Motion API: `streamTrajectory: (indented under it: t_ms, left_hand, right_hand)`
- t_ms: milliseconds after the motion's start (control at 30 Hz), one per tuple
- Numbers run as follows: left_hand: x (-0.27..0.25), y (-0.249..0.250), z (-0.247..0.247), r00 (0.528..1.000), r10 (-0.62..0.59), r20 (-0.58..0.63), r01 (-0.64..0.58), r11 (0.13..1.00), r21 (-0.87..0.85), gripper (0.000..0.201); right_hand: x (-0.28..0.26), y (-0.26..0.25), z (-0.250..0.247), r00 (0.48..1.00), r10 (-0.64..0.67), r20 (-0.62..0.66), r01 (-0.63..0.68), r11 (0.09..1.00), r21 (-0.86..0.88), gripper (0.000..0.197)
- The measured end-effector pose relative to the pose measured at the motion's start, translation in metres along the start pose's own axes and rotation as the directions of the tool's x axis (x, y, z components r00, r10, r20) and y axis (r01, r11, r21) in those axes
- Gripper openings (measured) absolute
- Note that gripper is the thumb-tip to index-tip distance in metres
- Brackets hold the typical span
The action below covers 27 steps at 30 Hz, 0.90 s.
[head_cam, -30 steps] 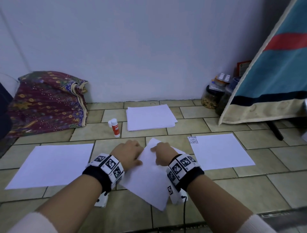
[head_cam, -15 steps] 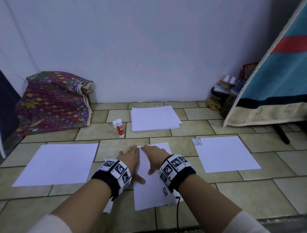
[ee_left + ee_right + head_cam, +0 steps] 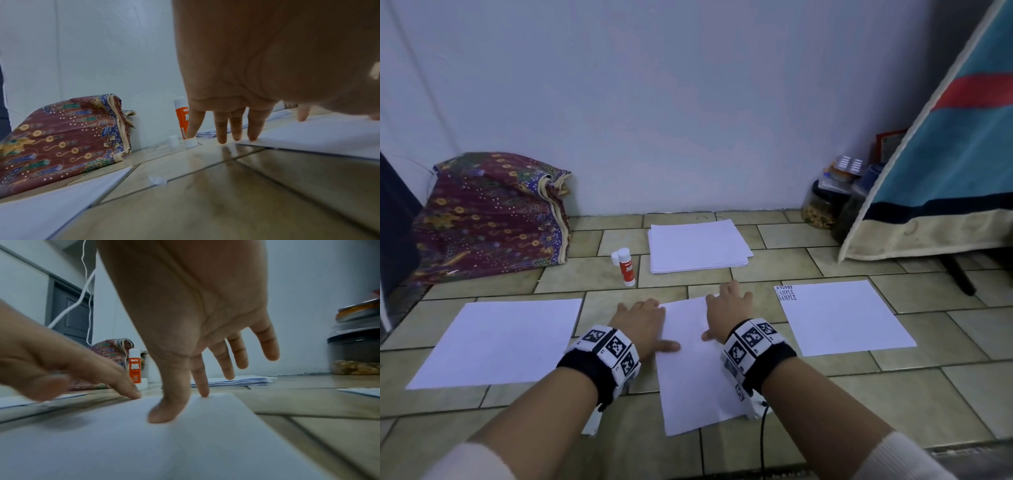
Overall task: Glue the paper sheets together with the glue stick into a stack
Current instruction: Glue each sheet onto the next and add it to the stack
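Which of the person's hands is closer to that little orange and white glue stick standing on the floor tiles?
Left. The left hand lies just in front of the orange and white glue stick; the right hand lies farther right, across the white paper sheet.

I see a beige tiled floor (image 3: 774,455) running up to a pale wall (image 3: 654,102). At middle left of the frame a folded maroon floral cloth (image 3: 489,219) lies against the wall. At right a blue blanket with a red stripe (image 3: 945,164) hangs slantwise; just left of it stand lidded jars (image 3: 822,205), one holding brownish contents.
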<state>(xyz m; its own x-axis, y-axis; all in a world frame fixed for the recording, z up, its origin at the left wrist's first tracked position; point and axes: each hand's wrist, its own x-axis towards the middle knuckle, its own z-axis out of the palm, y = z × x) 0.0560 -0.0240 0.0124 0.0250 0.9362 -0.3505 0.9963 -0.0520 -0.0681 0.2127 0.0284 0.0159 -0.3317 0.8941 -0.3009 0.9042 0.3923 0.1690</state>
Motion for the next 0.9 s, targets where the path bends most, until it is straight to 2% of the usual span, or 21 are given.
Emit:
streamTrajectory:
  t_ms: [67, 133, 200, 267, 333, 400, 433, 500, 600, 800, 900]
  left_hand:
    - [-0.002, 0.003, -0.009, 0.998, -0.008, -0.067, 0.009, 1.000, 0.019, 0.060]
    - [-0.004, 0.007, -0.015, 0.997, 0.003, -0.076, -0.003, 1.000, 0.005, 0.044]
    - [-0.005, 0.007, -0.017, 0.998, 0.005, -0.056, -0.007, 1.000, -0.026, 0.039]
    - [-0.003, 0.004, -0.014, 0.998, -0.009, -0.066, 0.004, 0.998, -0.064, 0.049]
    - [0.001, 0.000, -0.005, 0.997, -0.028, -0.067, 0.021, 0.994, -0.106, 0.080]
    - [0.003, -0.003, 0.006, 0.999, -0.033, -0.003, 0.032, 0.990, -0.135, 0.104]
    - [0.003, -0.005, 0.010, 0.999, -0.022, 0.042, 0.027, 0.991, -0.128, 0.108]
    - [0.003, -0.009, 0.015, 0.995, 0.001, 0.104, 0.008, 0.997, -0.083, 0.106]
    - [0.004, -0.009, 0.013, 0.991, -0.014, 0.132, 0.009, 0.999, 0.037, 0.104]
    - [0.004, -0.016, 0.007, 0.985, 0.017, 0.170, -0.034, 0.995, 0.094, 0.105]
    - [0.003, -0.020, 0.005, 0.981, 0.036, 0.189, -0.057, 0.993, 0.105, 0.104]
  right_hand:
    - [-0.001, -0.009, -0.001, 1.000, 0.006, 0.013, -0.005, 1.000, -0.012, 0.041]
    - [-0.001, -0.020, 0.000, 0.998, 0.016, 0.054, -0.018, 0.999, 0.034, 0.039]
    - [-0.001, -0.030, 0.000, 0.997, 0.006, 0.076, -0.013, 0.996, 0.093, 0.040]
    - [-0.001, -0.037, 0.001, 0.994, -0.064, 0.085, 0.050, 0.987, 0.152, 0.047]
    - [-0.001, -0.040, 0.000, 0.984, -0.170, 0.054, 0.154, 0.963, 0.222, 0.050]
    - [0.000, -0.041, 0.000, 0.970, -0.242, 0.020, 0.227, 0.932, 0.283, 0.058]
    - [0.001, -0.041, 0.001, 0.964, -0.266, 0.019, 0.249, 0.921, 0.300, 0.065]
    - [0.004, -0.038, 0.004, 0.948, -0.317, 0.036, 0.292, 0.907, 0.302, 0.077]
    - [0.006, -0.029, 0.007, 0.940, -0.335, 0.067, 0.296, 0.896, 0.330, 0.082]
    - [0.003, 0.018, 0.008, 0.968, -0.205, 0.145, 0.147, 0.931, 0.334, 0.075]
    - [-0.001, 0.048, 0.012, 0.984, -0.118, 0.135, 0.070, 0.946, 0.315, 0.075]
